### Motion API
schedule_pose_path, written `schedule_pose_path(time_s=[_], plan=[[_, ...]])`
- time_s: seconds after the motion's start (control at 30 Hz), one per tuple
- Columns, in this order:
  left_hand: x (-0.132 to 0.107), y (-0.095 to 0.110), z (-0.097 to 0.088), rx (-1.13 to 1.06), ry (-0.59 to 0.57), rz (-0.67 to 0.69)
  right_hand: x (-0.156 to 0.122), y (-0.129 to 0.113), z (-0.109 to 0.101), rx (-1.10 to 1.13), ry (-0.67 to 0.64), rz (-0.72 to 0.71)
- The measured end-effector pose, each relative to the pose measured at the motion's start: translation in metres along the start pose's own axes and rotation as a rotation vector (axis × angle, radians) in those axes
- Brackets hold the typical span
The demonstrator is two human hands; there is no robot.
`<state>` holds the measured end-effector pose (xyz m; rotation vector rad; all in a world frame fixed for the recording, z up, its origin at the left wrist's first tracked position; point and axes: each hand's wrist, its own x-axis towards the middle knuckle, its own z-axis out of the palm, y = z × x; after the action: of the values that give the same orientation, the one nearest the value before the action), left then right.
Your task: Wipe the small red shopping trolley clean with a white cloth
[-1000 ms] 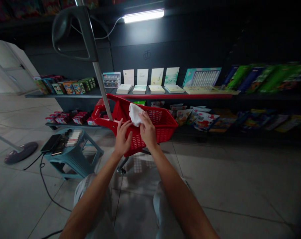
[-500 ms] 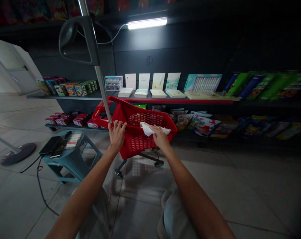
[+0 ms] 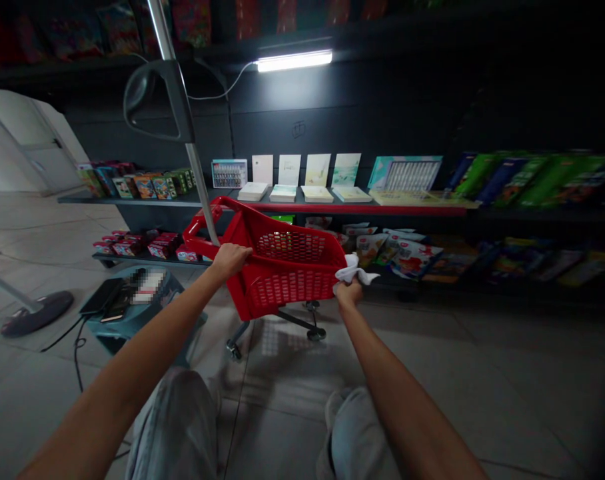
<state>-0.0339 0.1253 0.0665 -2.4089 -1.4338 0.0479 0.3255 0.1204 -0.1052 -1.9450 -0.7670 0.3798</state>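
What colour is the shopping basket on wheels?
The shopping basket is bright red with mesh-patterned sides; it shows best in the head view.

- Dim overall, lit mainly by one white tube [image 3: 293, 61] high on the dark wall [image 3: 362, 113]
- Pale glare on the floor [image 3: 287, 340] beneath the basket [image 3: 292, 288]
- Goods [image 3: 542, 181] at right blurred, sinking into shadow
- Wide-angle bending toward the frame edges

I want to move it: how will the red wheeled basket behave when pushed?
The red plastic mesh basket looks light for its size. Its small casters should roll easily on the smooth tile floor. The tall metal pole may make it tippy sideways.
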Motion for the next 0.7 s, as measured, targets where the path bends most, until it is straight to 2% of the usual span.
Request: schedule_pose_path(time_s=[0.1, 0.27, 0.5, 0.7], plan=[[0.012, -0.005, -0.009, 0.028, -0.105, 0.026, -0.006, -0.005, 0.011, 0.045, 0.035, 0.088], [0.034, -0.001, -0.014, -0.007, -0.230, 0.069, -0.008, -0.008, 0.025, 0.102, 0.095, 0.153], [0.048, 0.010, -0.011, -0.029, -0.243, 0.080, -0.018, -0.011, 0.041, 0.172, 0.137, 0.103], [0.058, 0.029, -0.018, -0.039, -0.225, 0.067, -0.037, -0.021, 0.057, 0.213, 0.049, 0.060]])
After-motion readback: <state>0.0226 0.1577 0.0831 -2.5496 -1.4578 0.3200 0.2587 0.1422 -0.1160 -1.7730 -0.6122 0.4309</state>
